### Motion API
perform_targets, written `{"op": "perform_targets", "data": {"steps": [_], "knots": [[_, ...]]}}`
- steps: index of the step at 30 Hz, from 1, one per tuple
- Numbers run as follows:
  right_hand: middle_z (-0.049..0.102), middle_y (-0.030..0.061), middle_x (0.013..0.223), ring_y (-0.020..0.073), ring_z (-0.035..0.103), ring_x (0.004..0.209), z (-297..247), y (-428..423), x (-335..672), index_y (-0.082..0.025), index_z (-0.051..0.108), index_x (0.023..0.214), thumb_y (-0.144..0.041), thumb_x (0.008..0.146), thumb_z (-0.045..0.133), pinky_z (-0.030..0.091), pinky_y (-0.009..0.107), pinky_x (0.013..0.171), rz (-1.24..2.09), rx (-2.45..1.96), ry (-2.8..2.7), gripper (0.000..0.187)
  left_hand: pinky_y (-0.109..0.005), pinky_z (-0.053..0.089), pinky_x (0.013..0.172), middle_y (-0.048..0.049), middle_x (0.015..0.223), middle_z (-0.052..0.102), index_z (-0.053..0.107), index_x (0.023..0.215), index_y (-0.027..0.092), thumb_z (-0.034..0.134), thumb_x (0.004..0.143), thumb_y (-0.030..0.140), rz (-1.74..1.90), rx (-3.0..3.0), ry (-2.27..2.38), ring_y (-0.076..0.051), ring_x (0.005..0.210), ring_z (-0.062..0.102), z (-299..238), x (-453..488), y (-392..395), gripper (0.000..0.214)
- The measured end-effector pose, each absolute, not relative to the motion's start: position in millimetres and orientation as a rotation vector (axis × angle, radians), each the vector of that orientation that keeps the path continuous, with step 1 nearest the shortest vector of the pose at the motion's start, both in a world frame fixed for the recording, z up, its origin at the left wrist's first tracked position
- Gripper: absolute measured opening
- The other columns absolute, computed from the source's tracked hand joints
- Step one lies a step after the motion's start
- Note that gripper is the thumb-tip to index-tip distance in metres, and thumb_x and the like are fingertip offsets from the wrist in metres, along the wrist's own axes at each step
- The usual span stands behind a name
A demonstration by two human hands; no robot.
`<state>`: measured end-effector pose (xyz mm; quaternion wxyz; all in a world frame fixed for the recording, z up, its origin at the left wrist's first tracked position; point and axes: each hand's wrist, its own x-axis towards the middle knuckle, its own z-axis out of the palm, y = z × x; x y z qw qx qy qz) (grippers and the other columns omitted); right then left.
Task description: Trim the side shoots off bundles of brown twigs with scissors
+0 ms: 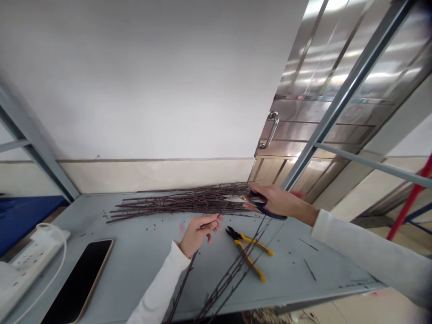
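Nearby: pliers [249, 258] | phone [81, 279] | twig pile [175, 204] | right hand [278, 200] apparently gripping shears [257, 199]

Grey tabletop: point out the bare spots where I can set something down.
Bare: the grey metal tabletop between the black smartphone, the pile of dark thin twigs and the left hand; also right of the yellow-handled pliers, bar a few scraps. Crowded: the back edge and the loose twigs around the pliers.

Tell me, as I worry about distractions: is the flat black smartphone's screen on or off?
Off: the black smartphone lies face up on the grey table, its screen wholly dark.
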<state>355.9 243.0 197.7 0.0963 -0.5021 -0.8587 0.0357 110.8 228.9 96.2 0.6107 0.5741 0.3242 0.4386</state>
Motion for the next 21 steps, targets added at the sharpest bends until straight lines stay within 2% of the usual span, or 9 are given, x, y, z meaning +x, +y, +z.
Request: {"op": "perform_targets", "data": {"steps": [5, 8, 10, 13, 17, 21], "knots": [[0.060, 0.0002, 0.063, 0.0167, 0.056, 0.057, 202.3, 222.9, 346.5, -0.024, 0.035, 0.076, -0.055, 0.082, 0.045, 0.035, 0.025, 0.053, 0.053, -1.624, -2.477, 0.033, -0.020, 0.046, 0.041, -0.0107, 0.089, 0.066, 0.071, 0.097, 0.014, 0.057, 0.079, 0.033, 1.228, 1.408, 0.866, -0.016, 0.070, 0.057, 92.5, 114.2, 220.1, 0.029], [0.053, -0.0026, 0.056, 0.0154, 0.052, 0.053, 205.9, 216.7, 340.0, -0.024, 0.031, 0.070, -0.060, 0.079, 0.046, 0.033, 0.025, 0.051, 0.100, -1.776, -2.382, 0.040, -0.022, 0.050, 0.049, -0.0100, 0.096, 0.067, 0.067, 0.107, 0.019, 0.045, 0.085, 0.019, 1.424, 1.630, 1.032, -0.018, 0.080, 0.061, 87.3, 116.8, 212.5, 0.030], [0.052, -0.0023, 0.056, 0.0150, 0.051, 0.053, 208.1, 214.0, 337.3, -0.024, 0.030, 0.069, -0.063, 0.077, 0.047, 0.032, 0.025, 0.050, 0.144, -1.814, -2.352, 0.043, -0.027, 0.053, 0.064, -0.0095, 0.098, 0.066, 0.064, 0.112, 0.021, 0.040, 0.082, 0.006, 1.527, 1.829, 1.152, -0.018, 0.086, 0.061, 83.2, 118.0, 208.5, 0.041], [0.054, -0.0008, 0.059, 0.0153, 0.051, 0.053, 212.5, 207.9, 332.3, -0.024, 0.032, 0.071, -0.063, 0.079, 0.044, 0.031, 0.025, 0.051, 0.237, -1.801, -2.369, 0.042, -0.034, 0.050, 0.082, -0.0089, 0.099, 0.064, 0.058, 0.120, 0.023, 0.035, 0.075, -0.005, 1.555, 2.088, 1.293, -0.018, 0.092, 0.060, 79.5, 119.5, 204.5, 0.058], [0.055, 0.0002, 0.062, 0.0163, 0.052, 0.055, 218.4, 200.7, 324.5, -0.024, 0.032, 0.075, -0.062, 0.080, 0.044, 0.032, 0.025, 0.051, 0.291, -1.825, -2.371, 0.040, -0.033, 0.050, 0.082, -0.0078, 0.097, 0.063, 0.050, 0.127, 0.025, 0.032, 0.069, -0.010, 1.445, 2.261, 1.367, -0.019, 0.093, 0.059, 79.9, 121.1, 201.1, 0.069], [0.053, -0.0010, 0.057, 0.0155, 0.051, 0.053, 215.8, 204.4, 325.5, -0.023, 0.033, 0.069, -0.062, 0.080, 0.044, 0.031, 0.025, 0.051, 0.186, -1.830, -2.374, 0.041, -0.034, 0.050, 0.082, -0.0077, 0.101, 0.062, 0.047, 0.129, 0.025, 0.032, 0.067, -0.011, 1.377, 2.303, 1.383, -0.020, 0.095, 0.057, 80.0, 120.4, 200.1, 0.073]]}}
